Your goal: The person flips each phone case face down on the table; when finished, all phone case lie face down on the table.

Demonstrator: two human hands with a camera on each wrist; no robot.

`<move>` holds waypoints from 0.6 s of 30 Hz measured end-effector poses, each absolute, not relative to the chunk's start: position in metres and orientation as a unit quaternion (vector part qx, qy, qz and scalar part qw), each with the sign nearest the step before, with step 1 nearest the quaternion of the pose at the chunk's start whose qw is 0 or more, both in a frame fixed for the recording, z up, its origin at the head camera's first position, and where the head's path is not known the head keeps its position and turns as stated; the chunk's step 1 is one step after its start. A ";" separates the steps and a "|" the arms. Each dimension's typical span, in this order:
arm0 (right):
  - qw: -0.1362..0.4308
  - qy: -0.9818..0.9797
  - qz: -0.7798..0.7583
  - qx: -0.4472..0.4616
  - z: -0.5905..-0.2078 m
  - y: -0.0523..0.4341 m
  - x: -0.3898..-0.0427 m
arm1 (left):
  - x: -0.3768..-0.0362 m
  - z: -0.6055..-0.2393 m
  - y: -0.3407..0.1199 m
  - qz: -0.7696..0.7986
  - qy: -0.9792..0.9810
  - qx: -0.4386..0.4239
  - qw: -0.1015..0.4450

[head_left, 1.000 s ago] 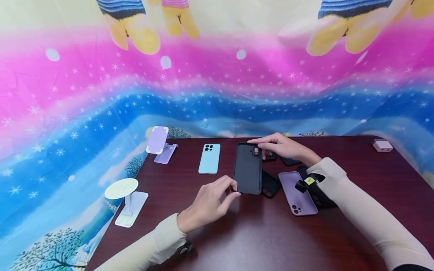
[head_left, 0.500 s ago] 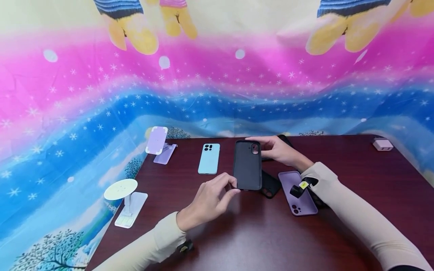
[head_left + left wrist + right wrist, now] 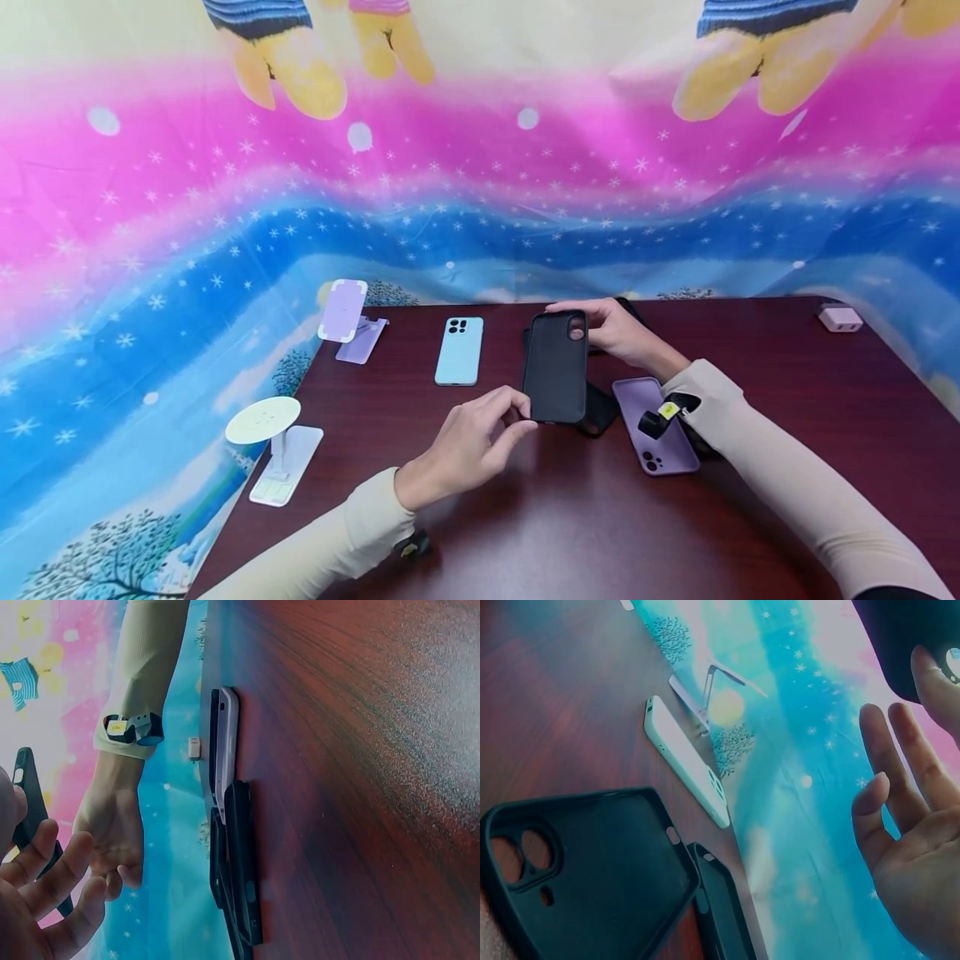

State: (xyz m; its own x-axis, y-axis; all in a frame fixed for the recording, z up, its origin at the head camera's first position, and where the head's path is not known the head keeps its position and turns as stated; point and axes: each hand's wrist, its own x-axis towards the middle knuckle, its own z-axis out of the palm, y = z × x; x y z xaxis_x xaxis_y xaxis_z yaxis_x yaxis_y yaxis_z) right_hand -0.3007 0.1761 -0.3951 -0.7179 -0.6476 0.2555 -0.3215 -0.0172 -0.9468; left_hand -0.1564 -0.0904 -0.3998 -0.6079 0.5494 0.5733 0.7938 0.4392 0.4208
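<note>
Hands (image 3: 468,442) (image 3: 626,333) pinch black phone case (image 3: 557,371), fingers partly curled; case slightly farther right, more tilted than before.

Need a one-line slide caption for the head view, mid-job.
Left hand and right hand hold a black phone case above a dark red table.

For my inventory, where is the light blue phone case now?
In the head view, the light blue phone case lies far back on the table, just left of centre, between the purple stand and the held black case.
</note>
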 end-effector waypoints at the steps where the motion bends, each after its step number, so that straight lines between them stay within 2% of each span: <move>1: 0.133 0.683 -0.623 -0.358 -0.396 0.177 -0.301 | -0.157 -0.400 -0.090 -0.340 -0.829 -0.407 0.177; 6: 0.135 0.661 -0.633 -0.379 -0.397 0.177 -0.301 | -0.157 -0.400 -0.088 -0.323 -0.829 -0.421 0.179; 18: 0.144 0.690 -0.615 -0.353 -0.398 0.179 -0.296 | -0.157 -0.398 -0.084 -0.333 -0.838 -0.400 0.163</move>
State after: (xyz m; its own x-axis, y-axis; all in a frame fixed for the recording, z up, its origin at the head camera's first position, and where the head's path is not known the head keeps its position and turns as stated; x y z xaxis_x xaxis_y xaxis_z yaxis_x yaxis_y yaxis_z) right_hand -0.2962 0.1791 -0.3976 -0.7095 -0.6645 0.2346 -0.3093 -0.0055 -0.9510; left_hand -0.1573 -0.0843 -0.3985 -0.6269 0.5620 0.5396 0.7791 0.4580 0.4280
